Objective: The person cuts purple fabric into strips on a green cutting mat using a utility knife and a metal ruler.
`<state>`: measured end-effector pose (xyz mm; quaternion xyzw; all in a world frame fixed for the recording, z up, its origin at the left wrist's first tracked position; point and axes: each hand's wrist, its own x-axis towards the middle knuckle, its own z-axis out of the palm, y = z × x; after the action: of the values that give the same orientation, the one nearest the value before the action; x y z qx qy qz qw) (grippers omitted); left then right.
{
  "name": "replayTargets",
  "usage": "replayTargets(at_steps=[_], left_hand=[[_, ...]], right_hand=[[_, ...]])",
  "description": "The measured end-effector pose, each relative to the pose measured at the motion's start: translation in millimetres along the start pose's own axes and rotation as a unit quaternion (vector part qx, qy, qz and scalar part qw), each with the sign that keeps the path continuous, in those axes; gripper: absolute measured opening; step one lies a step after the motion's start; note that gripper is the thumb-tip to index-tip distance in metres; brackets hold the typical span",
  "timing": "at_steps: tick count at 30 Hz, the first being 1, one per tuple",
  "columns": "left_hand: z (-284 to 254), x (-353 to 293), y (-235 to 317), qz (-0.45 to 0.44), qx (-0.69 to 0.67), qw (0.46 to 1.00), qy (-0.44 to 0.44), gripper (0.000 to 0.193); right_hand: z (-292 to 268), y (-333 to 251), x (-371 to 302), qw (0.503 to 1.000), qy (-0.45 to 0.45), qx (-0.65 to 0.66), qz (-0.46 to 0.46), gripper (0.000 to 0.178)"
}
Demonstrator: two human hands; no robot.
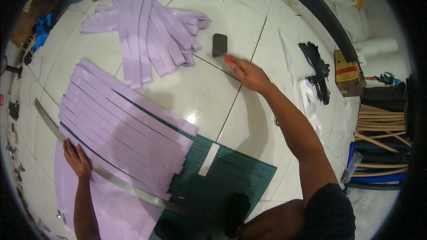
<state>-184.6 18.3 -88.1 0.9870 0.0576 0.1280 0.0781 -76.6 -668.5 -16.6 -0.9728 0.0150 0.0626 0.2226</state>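
My left hand (pixel 77 159) lies with outstretched fingers on a long metal ruler (pixel 109 176), pressing it against a lilac sheet (pixel 111 209). Beyond the ruler, the lilac material is slit into several long parallel strips (pixel 120 129). Under these strips is a green cutting mat (pixel 249 164). Out to the right, above the tiles, my right hand (pixel 250 74) is closed on a small red tool (pixel 228 59); its kind is hidden by the fingers and blur. Just past its tip lies a dark, rounded rectangular block (pixel 219 45).
A pile of cut lilac strips (pixel 142 31) lies on the tiled floor at the far left. A short white strip (pixel 208 160) rests on the mat. Black scraps (pixel 316 71), a yellow and red box (pixel 348 73) and brown rods (pixel 380 122) line the right side.
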Motion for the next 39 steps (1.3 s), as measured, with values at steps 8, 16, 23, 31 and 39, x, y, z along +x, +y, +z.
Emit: replayTargets(at_steps=[8,16,23,31,39], left_hand=[[5.6,1.4,-8.0,0.020,0.001,1.000,-0.008,0.054],[3.1,0.4,3.0,0.005,-0.023,1.000,-0.016,0.053],[4.3,-0.8,-1.4,0.000,-0.018,1.000,-0.007,0.054],[1.6,1.3,-2.2,0.006,-0.025,1.000,-0.005,0.053],[-2.0,-5.8,0.7,-0.012,-0.028,1.000,-0.007,0.052]], right_hand=[[-6.4,1.9,-5.5,0.999,0.012,0.000,0.034,0.042],[-4.3,15.1,-8.1,0.998,-0.007,-0.054,0.020,0.041],[3.8,10.0,-11.0,1.000,0.019,-0.002,-0.003,0.042],[22.8,7.6,-21.7,0.985,-0.011,0.170,0.033,0.051],[17.2,17.5,-4.5,0.917,0.028,0.335,0.214,0.054]])
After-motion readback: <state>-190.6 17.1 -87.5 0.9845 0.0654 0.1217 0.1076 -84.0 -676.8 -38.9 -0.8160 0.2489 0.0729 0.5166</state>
